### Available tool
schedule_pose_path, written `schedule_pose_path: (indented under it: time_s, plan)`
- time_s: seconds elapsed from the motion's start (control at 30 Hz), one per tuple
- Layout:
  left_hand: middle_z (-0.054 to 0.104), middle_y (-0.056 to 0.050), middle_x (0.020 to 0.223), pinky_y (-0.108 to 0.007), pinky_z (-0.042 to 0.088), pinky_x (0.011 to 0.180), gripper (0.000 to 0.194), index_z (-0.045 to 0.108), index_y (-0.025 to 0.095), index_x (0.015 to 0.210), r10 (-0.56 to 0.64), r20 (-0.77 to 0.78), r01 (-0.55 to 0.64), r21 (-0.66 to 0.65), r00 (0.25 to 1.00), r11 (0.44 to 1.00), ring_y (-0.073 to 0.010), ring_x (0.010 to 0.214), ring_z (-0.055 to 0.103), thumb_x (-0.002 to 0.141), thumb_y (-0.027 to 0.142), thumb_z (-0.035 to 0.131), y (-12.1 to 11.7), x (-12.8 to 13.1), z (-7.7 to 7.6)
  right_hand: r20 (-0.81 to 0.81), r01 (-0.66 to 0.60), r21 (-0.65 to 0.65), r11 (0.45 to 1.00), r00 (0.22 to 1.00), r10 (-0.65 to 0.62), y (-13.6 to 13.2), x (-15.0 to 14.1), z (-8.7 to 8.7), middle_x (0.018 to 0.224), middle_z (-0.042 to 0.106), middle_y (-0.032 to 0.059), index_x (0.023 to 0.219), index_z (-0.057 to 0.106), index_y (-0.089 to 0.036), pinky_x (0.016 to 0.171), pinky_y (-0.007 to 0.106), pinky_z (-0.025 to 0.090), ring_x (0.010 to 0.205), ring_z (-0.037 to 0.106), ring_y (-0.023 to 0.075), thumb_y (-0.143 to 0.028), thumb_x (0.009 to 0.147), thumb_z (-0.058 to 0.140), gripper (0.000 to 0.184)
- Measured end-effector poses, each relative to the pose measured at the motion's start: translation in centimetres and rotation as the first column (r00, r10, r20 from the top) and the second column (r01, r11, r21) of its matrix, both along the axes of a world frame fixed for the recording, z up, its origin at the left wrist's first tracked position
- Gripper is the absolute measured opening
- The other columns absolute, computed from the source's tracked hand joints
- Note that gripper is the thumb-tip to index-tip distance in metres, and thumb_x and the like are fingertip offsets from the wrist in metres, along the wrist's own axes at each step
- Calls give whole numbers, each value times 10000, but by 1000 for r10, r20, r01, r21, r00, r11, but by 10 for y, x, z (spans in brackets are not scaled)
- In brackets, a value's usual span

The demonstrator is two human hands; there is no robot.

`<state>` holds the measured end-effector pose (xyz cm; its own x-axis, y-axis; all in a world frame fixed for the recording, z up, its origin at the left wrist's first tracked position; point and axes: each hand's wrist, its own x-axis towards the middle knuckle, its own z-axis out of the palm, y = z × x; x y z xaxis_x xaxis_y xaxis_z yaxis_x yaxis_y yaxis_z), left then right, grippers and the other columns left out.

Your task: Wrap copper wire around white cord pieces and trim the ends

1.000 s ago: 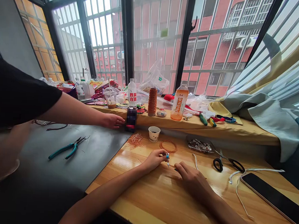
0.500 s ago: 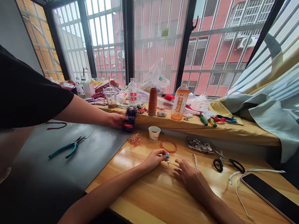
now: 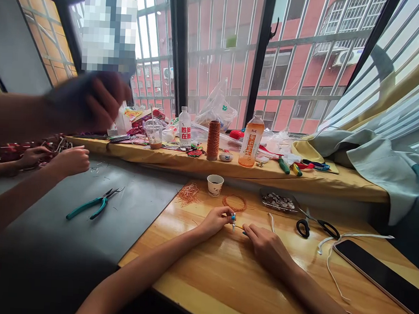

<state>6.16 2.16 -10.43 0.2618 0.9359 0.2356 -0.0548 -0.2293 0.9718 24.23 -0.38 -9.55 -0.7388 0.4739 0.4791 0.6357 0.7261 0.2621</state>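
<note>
My left hand [image 3: 216, 221] rests on the wooden table [image 3: 224, 279] with its fingers pinched on a small blue and white piece [image 3: 233, 218]. My right hand [image 3: 264, 244] lies just to its right, fingertips pressed down on a thin wire [image 3: 239, 227] that runs between the two hands. A coil of copper wire [image 3: 234, 203] lies just beyond my hands, next to a small paper cup [image 3: 215, 185] and a pile of cut copper strands [image 3: 188, 194].
Scissors [image 3: 314, 226], a tray of small pieces [image 3: 279, 201], a white cord [image 3: 330, 257] and a phone [image 3: 379, 273] lie to the right. Teal pliers [image 3: 93, 203] rest on a dark mat [image 3: 86, 225]. Other people's hands [image 3: 72, 160] work at left; one raised hand [image 3: 103, 100] holds something blurred. Bottles [image 3: 251, 140] crowd the sill.
The other person's hand has lifted the dark object from the table edge up to the upper left. My right fingertips have closed back onto the wire. My left hand has held still.
</note>
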Motion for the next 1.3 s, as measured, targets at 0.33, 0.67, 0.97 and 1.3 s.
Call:
schedule_pose_path:
  time_s: [0.33,0.67,0.97,1.3]
  plan:
    - [520,7,664,-212,389,632,209,550,129,689,55,-70,-50,78,996,996,-96,623,485,660,334,577,0,0,-1,-52,84,-209,974,994,-96,2,-4,-4,792,605,54,916,531,-159,589,233,357,686,550,163,-33,746,336,288]
    - [546,6,664,-189,368,605,82,581,136,716,147,-223,-97,219,964,971,-91,623,463,698,203,536,-4,-1,1,12,111,-464,879,993,-119,-1,-3,20,702,608,37,759,536,-185,518,217,275,614,528,149,-111,776,306,242]
    - [570,-10,674,-186,360,592,78,604,132,707,185,-346,-37,393,920,919,-93,623,478,707,127,526,-16,2,13,-216,-184,-952,244,970,-110,15,0,31,434,372,-45,672,534,-145,434,204,249,410,325,85,-361,784,336,313]
    - [566,-33,840,-213,399,686,176,571,147,872,190,-327,-98,277,926,956,-125,782,513,760,256,491,-2,-3,9,-401,-147,-786,601,861,-314,5,-10,6,487,424,-28,563,408,-185,493,228,275,484,379,110,-338,782,316,283]
